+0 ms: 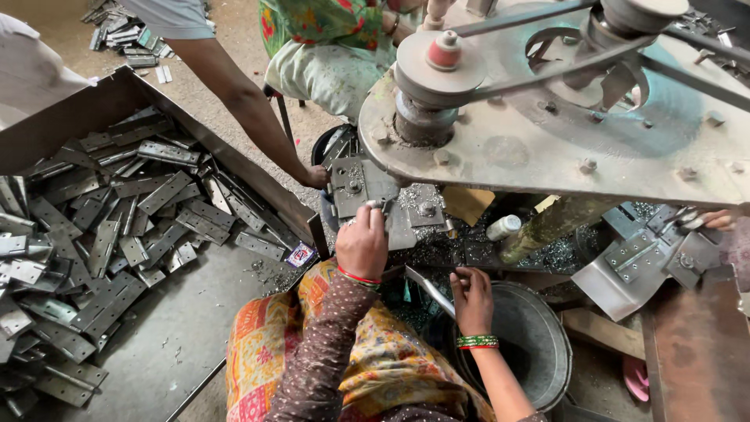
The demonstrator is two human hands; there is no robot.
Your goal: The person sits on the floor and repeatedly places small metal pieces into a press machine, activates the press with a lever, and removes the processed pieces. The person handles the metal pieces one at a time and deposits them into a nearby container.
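My left hand [362,244] reaches forward and pinches a small grey metal hinge piece [380,205] against the drill jig plate [422,209], which is strewn with metal chips. My right hand [471,298], with green bangles at the wrist, is closed around a flat metal lever bar [426,289] just above a round steel bucket [547,352]. Both hands sit under the front edge of a large belt-driven machine plate [547,148].
A big sheet-metal tray [258,184] on my left holds several grey hinges [117,227]. Another person's arm [250,117] reaches to a second jig [349,186]. A third person's hand [719,220] rests by hinges at the right. A small white bottle [504,227] stands under the machine.
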